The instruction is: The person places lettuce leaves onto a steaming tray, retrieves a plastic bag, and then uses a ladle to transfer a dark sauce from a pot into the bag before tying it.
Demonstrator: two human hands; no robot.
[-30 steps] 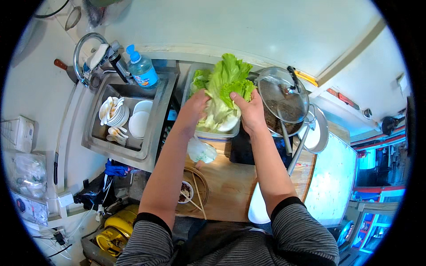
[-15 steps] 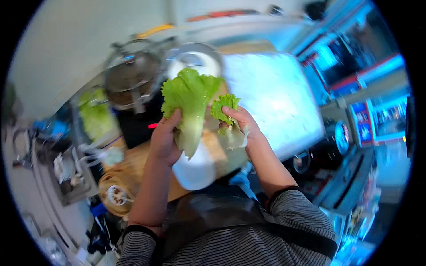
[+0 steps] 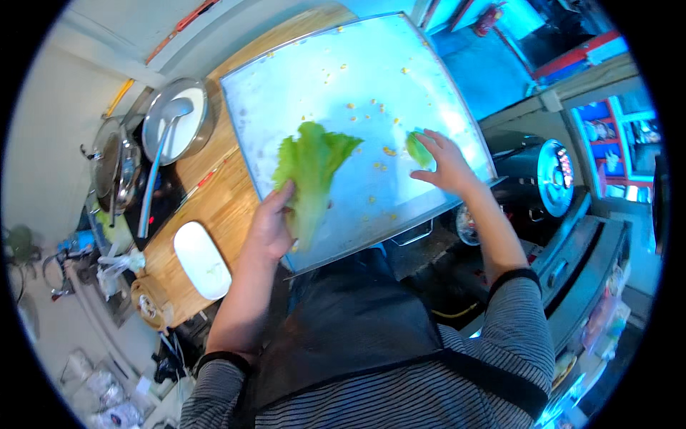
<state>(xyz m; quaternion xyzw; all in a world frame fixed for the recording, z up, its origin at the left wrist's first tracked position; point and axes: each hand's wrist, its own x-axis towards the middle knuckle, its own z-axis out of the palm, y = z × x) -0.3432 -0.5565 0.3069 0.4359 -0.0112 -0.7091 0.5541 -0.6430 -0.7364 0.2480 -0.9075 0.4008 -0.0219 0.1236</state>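
Note:
My left hand [image 3: 273, 225] grips a large green lettuce leaf [image 3: 309, 166] by its pale base, thumb on top, and holds it over the left part of a big, shiny sheet-like tray [image 3: 343, 232]. Toward the right side of that tray, my right hand [image 3: 450, 168] has its fingers spread. A small green piece of lettuce [image 3: 419, 150] shows just beside and under those fingers, partly hidden by them. Small yellow bits [image 3: 389, 151] are scattered across the tray surface.
On the wooden table [image 3: 207, 214] stand a steel pot [image 3: 204, 129] with white contents and a ladle [image 3: 158, 161], and an oblong white dish [image 3: 201, 261]. A lidded glass pan [image 3: 114, 171] is farther left. A dark drum-shaped appliance [image 3: 525, 171] sits right of the tray.
My view has turned rightward toward the tray. Both hands are now over it. My right hand has opened from the small lettuce piece; my left still holds the large leaf.

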